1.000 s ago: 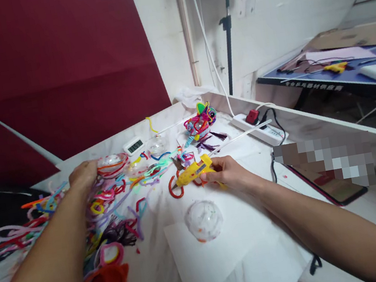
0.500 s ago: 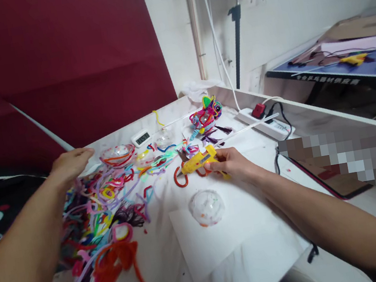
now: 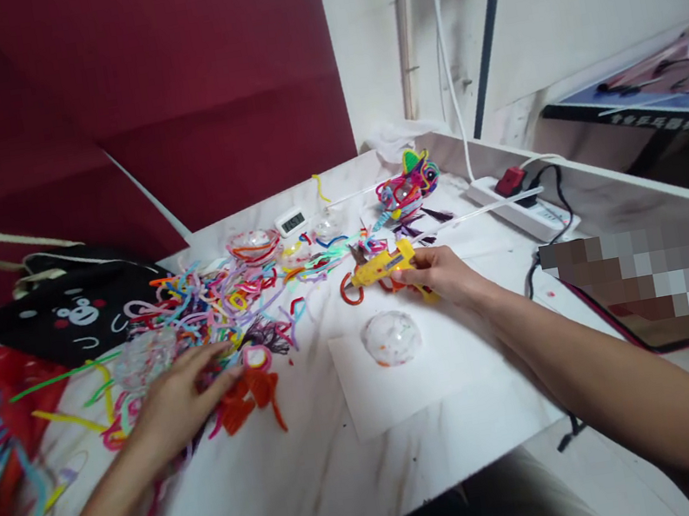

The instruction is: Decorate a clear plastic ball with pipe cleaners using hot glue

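Note:
My right hand is wrapped round the handle of a yellow hot glue gun, its nozzle to the left. Orange-handled scissors lie partly under the gun. My left hand reaches over the near edge of the pipe cleaner pile, fingers stretched and apart, with nothing seen in them. By its fingertips is an orange bent pipe cleaner piece, and a clear plastic half-shell lies just behind it. Another clear dome, speckled with colour, sits on a white paper sheet.
At the back stand a white digital timer, a dome ringed with pipe cleaners and a colourful pipe cleaner figure. A power strip with cables lies right. At left are a black bag and a red bag.
My left hand has come down and nearer from the back left to the front of the pile. The view has turned left, showing both bags. My right hand still holds the glue gun.

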Tool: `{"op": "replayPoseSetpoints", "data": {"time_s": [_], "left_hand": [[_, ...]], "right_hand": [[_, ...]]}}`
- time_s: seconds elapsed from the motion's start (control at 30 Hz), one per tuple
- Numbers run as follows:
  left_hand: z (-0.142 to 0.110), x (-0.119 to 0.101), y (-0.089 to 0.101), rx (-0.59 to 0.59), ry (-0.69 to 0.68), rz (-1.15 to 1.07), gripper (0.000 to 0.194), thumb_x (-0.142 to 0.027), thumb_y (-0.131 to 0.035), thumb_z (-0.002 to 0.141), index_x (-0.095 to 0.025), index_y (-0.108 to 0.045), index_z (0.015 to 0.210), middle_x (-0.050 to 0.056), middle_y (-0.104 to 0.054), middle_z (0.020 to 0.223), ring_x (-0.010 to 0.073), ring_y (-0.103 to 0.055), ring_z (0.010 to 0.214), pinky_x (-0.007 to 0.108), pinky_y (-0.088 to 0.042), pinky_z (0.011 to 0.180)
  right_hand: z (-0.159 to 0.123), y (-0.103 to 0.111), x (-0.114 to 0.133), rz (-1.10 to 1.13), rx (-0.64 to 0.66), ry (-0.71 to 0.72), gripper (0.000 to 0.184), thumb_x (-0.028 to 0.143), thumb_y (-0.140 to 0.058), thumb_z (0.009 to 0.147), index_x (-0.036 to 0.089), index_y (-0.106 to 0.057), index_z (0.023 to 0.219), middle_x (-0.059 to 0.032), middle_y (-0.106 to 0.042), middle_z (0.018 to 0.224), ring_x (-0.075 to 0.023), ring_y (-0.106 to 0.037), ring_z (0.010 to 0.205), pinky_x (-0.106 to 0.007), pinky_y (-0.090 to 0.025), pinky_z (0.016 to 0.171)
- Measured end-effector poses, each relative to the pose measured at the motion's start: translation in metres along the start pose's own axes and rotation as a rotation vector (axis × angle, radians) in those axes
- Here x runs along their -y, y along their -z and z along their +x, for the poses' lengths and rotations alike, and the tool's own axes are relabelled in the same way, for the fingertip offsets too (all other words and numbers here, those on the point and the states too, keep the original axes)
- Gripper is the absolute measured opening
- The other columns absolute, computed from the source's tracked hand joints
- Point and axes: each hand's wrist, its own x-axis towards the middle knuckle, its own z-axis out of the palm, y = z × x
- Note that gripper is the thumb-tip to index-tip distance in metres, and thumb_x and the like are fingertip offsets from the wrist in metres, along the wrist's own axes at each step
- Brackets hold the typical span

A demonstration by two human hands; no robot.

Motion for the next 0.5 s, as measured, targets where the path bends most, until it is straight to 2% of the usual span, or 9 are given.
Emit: {"op": "replayPoseSetpoints", "data": {"time_s": [0.07,0.17,0.33,0.5], "left_hand": [[-0.014,-0.007,-0.013,0.036,-0.033,0.165,0.059,-0.058,-0.046,0.083,-0.017,-0.062,0.121,0.013,-0.065,0.123,0.0321,-0.061,0.113,0.043,-0.046,0.092],[-0.025,-0.014,-0.022,0.036,-0.039,0.353,0.045,-0.051,-0.045,0.088,-0.016,-0.064,0.110,0.015,-0.066,0.114,0.0370,-0.059,0.110,0.050,-0.041,0.091],[-0.023,-0.014,-0.022,0.077,-0.066,0.291,0.033,-0.040,-0.042,0.092,-0.018,-0.066,0.098,0.013,-0.069,0.104,0.0329,-0.062,0.103,0.049,-0.037,0.094],[-0.010,-0.011,-0.026,0.079,-0.123,0.206,0.030,-0.037,-0.040,0.090,-0.020,-0.064,0.085,0.010,-0.071,0.095,0.0289,-0.065,0.099,0.046,-0.037,0.094]], "right_hand": [[-0.001,0.000,0.000,-0.006,-0.006,-0.007,0.037,0.041,-0.081,0.054,0.013,-0.065,0.072,-0.0002,-0.059,0.061,-0.0091,-0.044,0.051,-0.025,-0.028,0.049],[-0.001,0.001,-0.001,-0.016,-0.018,-0.008,0.039,0.043,-0.081,0.053,0.014,-0.064,0.071,-0.0005,-0.059,0.061,-0.0090,-0.043,0.051,-0.025,-0.028,0.049],[-0.001,0.000,-0.002,-0.019,-0.014,-0.001,0.039,0.044,-0.082,0.052,0.014,-0.063,0.069,0.0007,-0.057,0.058,-0.0086,-0.043,0.050,-0.025,-0.029,0.049],[-0.002,-0.002,-0.003,-0.029,-0.005,-0.008,0.038,0.044,-0.082,0.051,0.015,-0.061,0.064,0.0020,-0.054,0.053,-0.0083,-0.042,0.047,-0.025,-0.027,0.047]]}}
